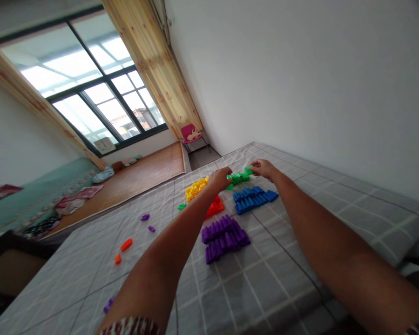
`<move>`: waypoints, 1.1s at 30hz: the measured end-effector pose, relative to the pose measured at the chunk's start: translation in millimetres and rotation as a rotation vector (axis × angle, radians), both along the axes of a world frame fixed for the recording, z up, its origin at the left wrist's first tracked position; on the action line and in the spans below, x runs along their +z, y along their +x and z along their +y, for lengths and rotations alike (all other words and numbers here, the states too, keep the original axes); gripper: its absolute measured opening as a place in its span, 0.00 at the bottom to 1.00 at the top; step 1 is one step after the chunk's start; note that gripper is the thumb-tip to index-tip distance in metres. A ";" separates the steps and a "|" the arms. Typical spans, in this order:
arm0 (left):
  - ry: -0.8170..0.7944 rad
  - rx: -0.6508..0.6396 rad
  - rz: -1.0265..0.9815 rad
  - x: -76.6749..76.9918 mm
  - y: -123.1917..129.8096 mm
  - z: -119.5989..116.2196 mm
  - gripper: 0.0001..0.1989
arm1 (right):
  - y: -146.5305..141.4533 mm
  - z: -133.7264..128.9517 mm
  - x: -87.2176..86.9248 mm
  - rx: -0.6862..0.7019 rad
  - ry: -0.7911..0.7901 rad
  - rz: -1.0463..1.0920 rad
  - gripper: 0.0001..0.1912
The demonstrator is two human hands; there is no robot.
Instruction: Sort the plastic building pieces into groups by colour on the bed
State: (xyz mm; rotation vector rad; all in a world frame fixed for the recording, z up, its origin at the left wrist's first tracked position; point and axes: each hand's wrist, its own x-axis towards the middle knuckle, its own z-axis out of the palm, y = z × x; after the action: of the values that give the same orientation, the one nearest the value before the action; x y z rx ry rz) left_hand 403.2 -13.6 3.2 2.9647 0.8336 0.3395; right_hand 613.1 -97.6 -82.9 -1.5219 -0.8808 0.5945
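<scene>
Both arms reach over a bed-like surface with a grey checked cloth. My right hand pinches a green piece at the right end of the green group. At that group's left end, my left hand has its fingers closed near a green piece; what it grips is partly hidden. Nearer to me lie rows of blue pieces and purple pieces. Yellow pieces and red pieces are partly covered by my left hand and forearm.
Loose orange pieces and purple pieces are scattered to the left, with a small green one beside the yellow group. A white wall borders the right side. Beyond the cloth are a brown mat and a pink chair.
</scene>
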 end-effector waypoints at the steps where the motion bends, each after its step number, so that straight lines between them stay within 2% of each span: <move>1: -0.016 0.007 0.006 0.0 -4.2 2.7 0.16 | 4.7 0.5 -2.9 -0.044 -0.023 -0.030 0.13; 5: -0.075 0.049 0.011 4.3 -13.1 10.8 0.18 | 14.7 1.2 -14.4 -0.183 -0.141 -0.235 0.14; 7: -0.087 0.017 0.030 7.1 -14.8 13.1 0.18 | 16.1 0.8 -20.0 -0.231 -0.185 -0.340 0.15; 11: -0.048 -0.050 0.224 8.2 -19.5 13.1 0.13 | 17.0 -0.5 -25.9 -0.264 -0.273 -0.453 0.14; 13: 0.003 0.001 0.367 5.4 -21.9 9.4 0.11 | 17.5 -1.4 -25.9 -0.265 -0.322 -0.519 0.13; 15: 0.050 0.066 0.482 1.2 -22.7 3.6 0.14 | 18.2 -2.2 -25.1 -0.268 -0.371 -0.612 0.13; 18: 0.093 0.121 0.544 -5.1 -20.6 -5.9 0.19 | 19.2 -2.6 -24.4 -0.260 -0.405 -0.710 0.12; 22: 0.103 0.156 0.531 -8.9 -16.2 -13.4 0.18 | 19.2 -1.4 -24.5 -0.202 -0.347 -0.709 0.13; 27: 0.097 0.148 0.533 -9.8 -17.0 -16.6 0.15 | 18.1 -3.1 -22.0 -0.189 -0.332 -0.588 0.16; 30: 0.091 0.144 0.530 -3.0 -20.3 -16.9 0.16 | 15.0 -6.6 -13.6 -0.285 -0.267 -0.578 0.15; 33: 0.090 0.087 0.429 12.7 -21.8 -16.2 0.19 | 2.5 -8.7 4.7 -0.353 -0.069 -0.545 0.12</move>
State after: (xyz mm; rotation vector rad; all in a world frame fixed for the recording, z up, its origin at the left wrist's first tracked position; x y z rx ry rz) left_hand 381.4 -29.8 15.9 3.1400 1.0072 -0.2777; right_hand 615.6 -106.3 -78.3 -1.8874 -0.9669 -0.0573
